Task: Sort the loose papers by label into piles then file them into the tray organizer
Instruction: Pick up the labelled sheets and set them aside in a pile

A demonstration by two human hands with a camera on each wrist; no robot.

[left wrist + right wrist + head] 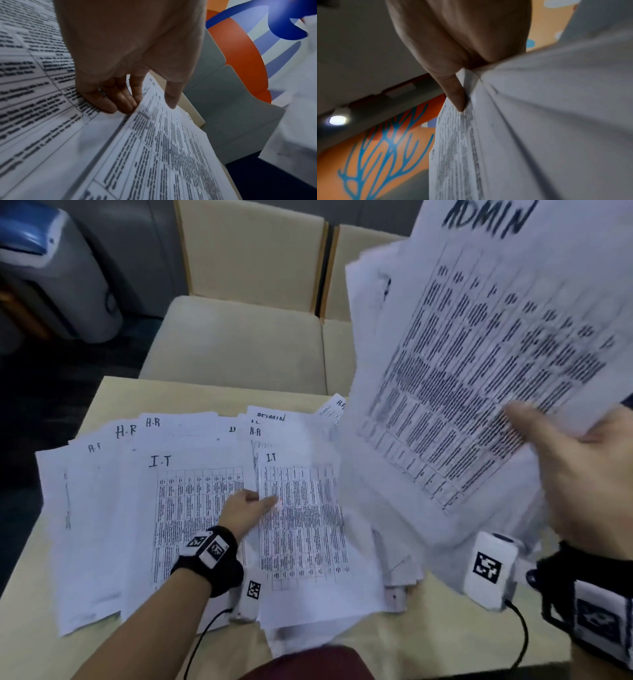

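Loose white sheets marked H.R [126,431], I.T and ADMIN [270,416] lie fanned over the tan table [34,628]. My left hand [260,501] pinches the left edge of the right-hand I.T sheet [301,525], thumb on top and fingers tucked under its edge [130,106]. Beside it lies a second I.T sheet [191,501]. My right hand [575,460] grips a thick stack of papers [479,354] raised above the table's right side, an ADMIN sheet facing me. The right wrist view shows the thumb [455,97] pressed on that stack [539,121].
Two cream chairs [239,337] stand behind the table's far edge. A grey and blue bin [51,268] sits on the dark floor at the upper left. A small pale object [394,597] pokes out from under the papers near the front.
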